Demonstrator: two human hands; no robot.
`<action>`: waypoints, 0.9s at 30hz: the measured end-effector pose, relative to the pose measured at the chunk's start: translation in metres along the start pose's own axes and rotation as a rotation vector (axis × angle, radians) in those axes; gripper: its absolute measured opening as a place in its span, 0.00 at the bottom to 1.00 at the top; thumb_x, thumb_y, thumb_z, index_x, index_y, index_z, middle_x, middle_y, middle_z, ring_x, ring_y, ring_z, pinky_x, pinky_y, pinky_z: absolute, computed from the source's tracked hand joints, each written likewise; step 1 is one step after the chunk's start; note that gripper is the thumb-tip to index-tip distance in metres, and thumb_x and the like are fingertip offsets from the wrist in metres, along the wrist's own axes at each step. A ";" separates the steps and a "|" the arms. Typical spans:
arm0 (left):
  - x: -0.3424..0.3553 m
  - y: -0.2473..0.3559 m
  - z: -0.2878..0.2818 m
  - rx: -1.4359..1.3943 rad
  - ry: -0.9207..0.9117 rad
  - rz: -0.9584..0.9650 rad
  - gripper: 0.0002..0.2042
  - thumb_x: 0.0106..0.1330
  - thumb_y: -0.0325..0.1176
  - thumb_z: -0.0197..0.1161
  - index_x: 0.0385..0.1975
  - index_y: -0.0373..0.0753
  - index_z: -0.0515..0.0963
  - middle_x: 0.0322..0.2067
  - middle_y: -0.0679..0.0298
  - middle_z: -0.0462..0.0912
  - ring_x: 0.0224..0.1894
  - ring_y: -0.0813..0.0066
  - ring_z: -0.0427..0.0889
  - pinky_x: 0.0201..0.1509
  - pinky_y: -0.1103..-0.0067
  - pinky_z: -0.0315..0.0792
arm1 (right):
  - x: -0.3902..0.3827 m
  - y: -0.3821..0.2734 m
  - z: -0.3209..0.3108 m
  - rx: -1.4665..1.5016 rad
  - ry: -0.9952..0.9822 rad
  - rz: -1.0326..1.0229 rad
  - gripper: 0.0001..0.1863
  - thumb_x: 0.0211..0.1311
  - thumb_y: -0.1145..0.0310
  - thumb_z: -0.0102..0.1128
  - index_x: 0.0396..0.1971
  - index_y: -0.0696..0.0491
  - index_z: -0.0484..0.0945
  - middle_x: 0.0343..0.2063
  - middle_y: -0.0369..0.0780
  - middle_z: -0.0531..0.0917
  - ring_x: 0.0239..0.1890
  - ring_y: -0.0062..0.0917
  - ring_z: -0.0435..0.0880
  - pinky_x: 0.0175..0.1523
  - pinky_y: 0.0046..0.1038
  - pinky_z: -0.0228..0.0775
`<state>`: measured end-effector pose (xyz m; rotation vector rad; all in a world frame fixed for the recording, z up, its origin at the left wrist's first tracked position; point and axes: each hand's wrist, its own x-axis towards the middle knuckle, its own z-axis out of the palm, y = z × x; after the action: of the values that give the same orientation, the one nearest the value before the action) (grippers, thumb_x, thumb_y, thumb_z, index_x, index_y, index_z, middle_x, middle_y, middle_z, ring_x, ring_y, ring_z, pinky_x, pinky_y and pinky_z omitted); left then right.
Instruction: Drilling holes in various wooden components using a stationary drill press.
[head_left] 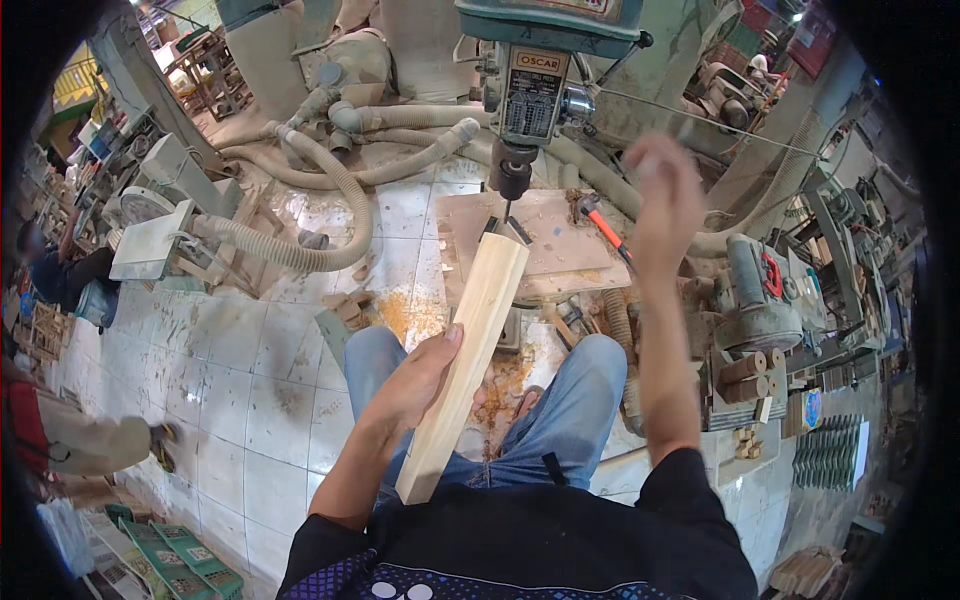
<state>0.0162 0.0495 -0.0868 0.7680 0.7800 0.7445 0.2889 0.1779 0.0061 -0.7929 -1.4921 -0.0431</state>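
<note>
A long, pale squared wooden post (470,365) slants from my lap up to the drill press. My left hand (420,380) grips its side around the middle, thumb on the upper face. The far end of the post sits by a dark metal stop (518,230) on the wooden board (575,250) of the press table. Right above that end hangs the drill chuck (512,175) with its bit. Whether the bit touches the wood, I cannot tell. My right hand (665,185) is raised to the right of the press head, blurred by motion, its fingers unclear.
An orange-and-black handled tool (605,235) lies on the board's right side. Ribbed dust hoses (300,255) curl across the tiled floor at left. A grey machine (755,290) and stacked wooden pieces (745,375) stand at right. Another person's leg (95,440) shows at far left.
</note>
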 end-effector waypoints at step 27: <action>-0.007 -0.019 0.029 0.244 0.103 0.225 0.27 0.78 0.53 0.36 0.45 0.34 0.74 0.29 0.59 0.80 0.26 0.74 0.80 0.29 0.78 0.75 | -0.147 -0.090 0.014 0.279 -0.382 0.200 0.14 0.59 0.75 0.63 0.45 0.52 0.77 0.38 0.42 0.70 0.41 0.32 0.71 0.44 0.29 0.67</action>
<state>0.0419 0.0252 -0.0866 1.0564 0.8974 0.9057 0.2140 0.0525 -0.0864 -0.7446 -1.7204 0.4808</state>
